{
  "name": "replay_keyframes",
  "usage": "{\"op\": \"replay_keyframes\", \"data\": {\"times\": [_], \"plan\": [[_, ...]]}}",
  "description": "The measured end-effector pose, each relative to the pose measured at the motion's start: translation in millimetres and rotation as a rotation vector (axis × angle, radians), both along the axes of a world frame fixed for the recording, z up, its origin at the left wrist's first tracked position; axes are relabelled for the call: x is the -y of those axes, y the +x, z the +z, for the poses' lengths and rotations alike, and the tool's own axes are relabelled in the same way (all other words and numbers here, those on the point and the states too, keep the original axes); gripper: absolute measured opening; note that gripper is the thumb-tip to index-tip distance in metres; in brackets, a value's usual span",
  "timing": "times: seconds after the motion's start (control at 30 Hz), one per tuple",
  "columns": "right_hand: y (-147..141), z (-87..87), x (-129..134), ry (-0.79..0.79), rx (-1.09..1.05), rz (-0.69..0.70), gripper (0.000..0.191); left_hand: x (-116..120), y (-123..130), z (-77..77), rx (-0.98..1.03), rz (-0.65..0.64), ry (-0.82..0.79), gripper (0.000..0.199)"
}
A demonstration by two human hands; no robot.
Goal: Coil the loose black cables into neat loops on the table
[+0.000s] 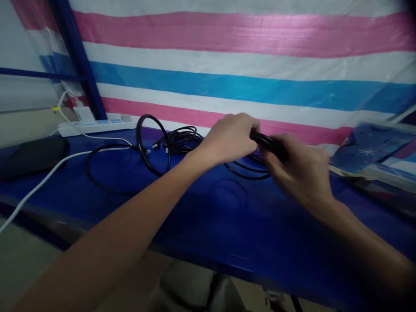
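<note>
My left hand (232, 136) and my right hand (300, 173) both grip a bundle of coiled black cable (271, 146) just above the blue table top (208, 212). Loops of that cable (247, 171) hang below the hands onto the table. Left of my hands lies another bundle of thin black cable (182, 141), and a thicker black cable (152, 145) arches up in a loop and trails left across the table.
A white power strip (97, 125) with a plugged-in charger lies at the back left, its white cord (42, 182) running off the table's front-left edge. A dark flat object (30, 156) sits far left. A blue booklet (373, 151) lies at the right. A striped tarp (243, 56) hangs behind.
</note>
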State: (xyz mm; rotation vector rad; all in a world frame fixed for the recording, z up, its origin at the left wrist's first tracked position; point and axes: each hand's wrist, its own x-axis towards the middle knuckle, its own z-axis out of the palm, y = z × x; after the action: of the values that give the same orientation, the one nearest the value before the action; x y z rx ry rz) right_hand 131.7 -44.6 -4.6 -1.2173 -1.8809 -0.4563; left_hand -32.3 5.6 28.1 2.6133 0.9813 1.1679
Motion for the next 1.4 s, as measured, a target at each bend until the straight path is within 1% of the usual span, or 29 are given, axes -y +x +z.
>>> {"op": "replay_keyframes", "data": {"times": [0.07,0.1,0.13,0.17,0.2,0.23,0.3,0.33,0.37,0.4,0.43,0.5,0.57,0.6,0.67,0.7,0.73,0.8,0.87,0.9,0.97,1.03,1.1,1.13,1.2,1.27,1.33,1.4], "plan": [[6,-0.8,1,0.084,-0.005,-0.005,0.019,-3,-11,3.4,0.024,-0.221,-0.22,0.006],[7,0.2,3,0.119,-0.023,-0.004,0.02,-5,-15,4.1,0.042,-0.327,-0.327,0.007],[7,2.1,5,0.146,-0.051,-0.004,0.02,-7,-19,4.4,0.07,-0.401,-0.41,0.011],[7,4.7,7,0.152,-0.085,-0.006,0.021,-9,-21,4.8,0.112,-0.433,-0.458,0.014],[5,7.9,7,0.133,-0.121,-0.013,0.021,-11,-21,5.7,0.153,-0.42,-0.467,0.017],[4,11.4,6,0.084,-0.148,-0.028,0.021,-12,-18,7.5,0.182,-0.369,-0.436,0.018],[1,18.9,-1,-0.108,-0.175,-0.061,0.021,-13,-9,14.8,0.172,-0.208,-0.273,0.021],[1,22.6,-7,-0.222,-0.185,-0.061,0.021,-12,-3,19.9,0.13,-0.131,-0.165,0.022],[2,25.9,-14,-0.321,-0.21,-0.032,0.019,-10,4,25.4,0.073,-0.073,-0.06,0.023],[4,28.7,-20,-0.38,-0.262,0.03,0.017,-7,10,30.5,0.018,-0.033,0.034,0.024],[6,31.0,-25,-0.405,-0.332,0.12,0.014,-5,15,34.7,-0.019,-0.005,0.113,0.023],[10,34.0,-29,-0.374,-0.465,0.308,0.009,0,22,37.9,-0.04,0.041,0.22,0.019],[11,35.6,-26,-0.383,-0.459,0.41,0.006,0,23,33.3,-0.045,0.076,0.271,0.016],[11,36.1,-23,-0.44,-0.4,0.426,0.006,-1,22,28.6,-0.065,0.084,0.278,0.014],[7,35.7,-17,-0.609,-0.293,0.431,0.006,-7,17,17.2,-0.106,0.086,0.274,0.013],[3,34.6,-17,-0.685,-0.303,0.444,0.007,-10,15,11.7,-0.11,0.092,0.272,0.013],[0,32.7,-17,-0.744,-0.368,0.468,0.011,-13,13,7.0,-0.098,0.104,0.274,0.013],[-7,26.8,-22,-0.805,-0.565,0.505,0.02,-18,9,0.8,-0.04,0.13,0.262,0.013],[-10,19.3,-28,-0.869,-0.67,0.488,0.025,-20,5,-1.7,-0.023,0.093,0.165,0.014],[-9,15.8,-30,-0.903,-0.67,0.473,0.024,-20,4,-2.2,-0.041,0.042,0.079,0.014],[-5,11.0,-30,-0.928,-0.66,0.462,0.023,-20,1,-3.3,-0.079,-0.112,-0.145,0.013],[2,10.7,-25,-0.881,-0.727,0.5,0.018,-21,-1,-5.7,-0.048,-0.3,-0.367,0.012],[7,14.7,-16,-0.789,-0.832,0.546,0.008,-21,0,-9.7,0.065,-0.454,-0.55,0.015],[8,17.6,-12,-0.734,-0.88,0.571,0.004,-20,2,-11.6,0.132,-0.509,-0.622,0.018],[10,23.0,-4,-0.618,-0.957,0.616,0.002,-17,7,-14.5,0.263,-0.587,-0.722,0.025],[10,26.3,0,-0.545,-1.022,0.642,0.002,-10,14,-15.1,0.391,-0.656,-0.781,0.033],[9,26.7,2,-0.548,-1.087,0.638,0.004,-2,21,-13.9,0.502,-0.698,-0.821,0.037],[7,24.8,3,-0.601,-1.132,0.634,0.008,7,25,-12.2,0.596,-0.691,-0.808,0.035]]}}
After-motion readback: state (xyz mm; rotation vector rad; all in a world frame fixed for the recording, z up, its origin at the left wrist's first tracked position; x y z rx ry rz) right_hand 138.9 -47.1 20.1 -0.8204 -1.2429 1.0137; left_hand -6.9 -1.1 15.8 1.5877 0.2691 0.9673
